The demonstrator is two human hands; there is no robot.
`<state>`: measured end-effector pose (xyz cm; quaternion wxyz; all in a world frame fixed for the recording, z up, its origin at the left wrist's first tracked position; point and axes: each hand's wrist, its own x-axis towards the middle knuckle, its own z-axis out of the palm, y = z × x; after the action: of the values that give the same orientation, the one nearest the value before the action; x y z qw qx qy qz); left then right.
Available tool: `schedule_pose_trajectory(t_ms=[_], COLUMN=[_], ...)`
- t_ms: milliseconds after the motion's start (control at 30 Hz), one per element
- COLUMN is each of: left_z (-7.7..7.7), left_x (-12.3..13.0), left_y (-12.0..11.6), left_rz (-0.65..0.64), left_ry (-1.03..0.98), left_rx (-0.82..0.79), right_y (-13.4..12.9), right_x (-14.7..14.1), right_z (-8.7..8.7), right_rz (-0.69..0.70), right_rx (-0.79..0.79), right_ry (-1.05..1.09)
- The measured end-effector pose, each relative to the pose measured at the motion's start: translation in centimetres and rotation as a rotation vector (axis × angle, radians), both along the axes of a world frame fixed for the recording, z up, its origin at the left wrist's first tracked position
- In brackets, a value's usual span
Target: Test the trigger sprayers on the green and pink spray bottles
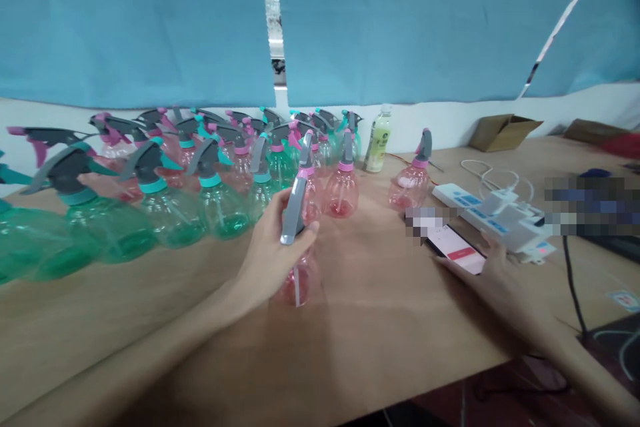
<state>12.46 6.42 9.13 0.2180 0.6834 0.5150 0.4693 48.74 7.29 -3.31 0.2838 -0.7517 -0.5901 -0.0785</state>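
Observation:
My left hand (273, 243) is wrapped round the neck of a pink spray bottle (299, 280) with a grey trigger head, which stands upright over the brown table. At the right, my right hand (495, 277) has its fingers at the lower end of a phone (457, 247) with a lit screen. Two more pink spray bottles stand beyond, one (341, 190) just behind the held bottle and one (409, 185) near the phone's far end. Green spray bottles (173, 213) with grey and teal heads line the left.
More pink and green bottles crowd the back left. A drink bottle (379, 140) stands by the wall. A white power strip (487, 217) with plugs and cables lies beyond my right hand. An open cardboard box (500, 133) sits at the back right.

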Motion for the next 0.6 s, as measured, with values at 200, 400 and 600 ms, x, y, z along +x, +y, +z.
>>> schedule_pose_trajectory(t_ms=[200, 400, 600], left_z=[0.2, -0.2, 0.6], left_x=[1.0, 1.4, 1.9], left_y=[0.1, 0.6, 1.1], left_rz=[-0.029, -0.045, -0.053], left_ry=[-0.033, -0.043, -0.017], left_rx=[-0.032, -0.042, -0.034], right_y=[-0.6, -2.0, -0.3], right_x=[-0.3, 0.4, -3.4], right_z=[-0.1, 0.5, 4.2], right_rz=[-0.010, 0.009, 0.221], right_rx=[-0.027, -0.028, 0.065], right_ry=[0.058, -0.051, -0.059])
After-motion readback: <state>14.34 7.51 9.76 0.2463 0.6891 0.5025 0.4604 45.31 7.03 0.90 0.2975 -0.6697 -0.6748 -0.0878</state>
